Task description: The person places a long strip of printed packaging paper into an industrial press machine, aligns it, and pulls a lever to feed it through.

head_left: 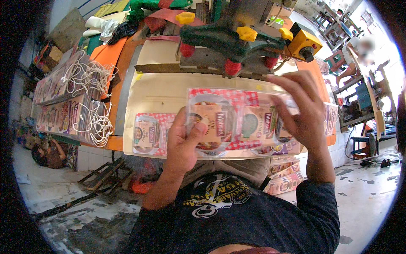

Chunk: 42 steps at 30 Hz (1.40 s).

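My left hand [182, 142] is closed on the left end of a printed plastic strip [259, 120], its thumb on top. The strip has food pictures and a red-and-white checked edge, and is raised a little above the worktable. Over its right end is my right hand [301, 108], fingers spread and somewhat blurred, holding nothing that I can see. Beneath lies another printed strip [146, 134] of the same pattern, partly covered by the held one and my left hand. Both rest over a cream-coloured board [160, 91].
A dark green press [234, 44] with yellow and red knobs stands behind the board, a yellow control box [305, 44] beside it. Stacked printed strips with white strings [91, 76] sit at left. More strips [284, 175] are below the table's front edge. Another person [353, 57] is far right.
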Motion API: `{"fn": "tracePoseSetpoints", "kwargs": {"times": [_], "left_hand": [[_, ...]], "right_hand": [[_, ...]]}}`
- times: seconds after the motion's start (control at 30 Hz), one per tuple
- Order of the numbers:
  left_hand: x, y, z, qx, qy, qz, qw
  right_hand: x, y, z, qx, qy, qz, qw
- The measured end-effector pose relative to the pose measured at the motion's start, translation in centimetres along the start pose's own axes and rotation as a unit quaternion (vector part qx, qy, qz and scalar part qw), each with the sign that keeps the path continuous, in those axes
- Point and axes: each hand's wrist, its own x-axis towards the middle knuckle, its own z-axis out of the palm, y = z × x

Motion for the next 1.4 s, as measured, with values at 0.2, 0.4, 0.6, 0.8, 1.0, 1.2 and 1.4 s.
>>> {"fn": "tracePoseSetpoints", "kwargs": {"times": [0.2,0.4,0.6,0.8,1.0,1.2,1.4], "left_hand": [[-0.7,-0.6,1.8,0.052,-0.032,-0.024,0.998],[-0.8,-0.2,3.2,0.047,-0.05,-0.022,0.997],[-0.7,-0.2,3.4,0.046,-0.071,-0.019,0.996],[-0.6,-0.2,3.7,0.09,-0.087,0.01,0.992],[-1.3,-0.4,2.6,0.126,-0.056,0.038,0.99],[-1.2,0.1,1.1,0.122,-0.007,0.116,0.986],[-0.5,0.0,1.5,0.092,-0.021,0.121,0.988]], "right_hand": [[3.6,-2.5,1.9,0.028,-0.045,-0.11,0.993],[5.4,-3.3,2.8,-0.029,-0.023,-0.192,0.981],[5.4,-3.5,2.7,-0.073,-0.013,-0.195,0.978],[4.8,-3.1,3.5,-0.077,0.066,-0.113,0.988],[4.5,-0.7,2.0,-0.049,0.133,0.052,0.989],[2.5,3.8,-1.2,-0.05,0.143,0.152,0.977],[1.7,1.8,-0.4,0.081,0.048,0.095,0.991]]}}
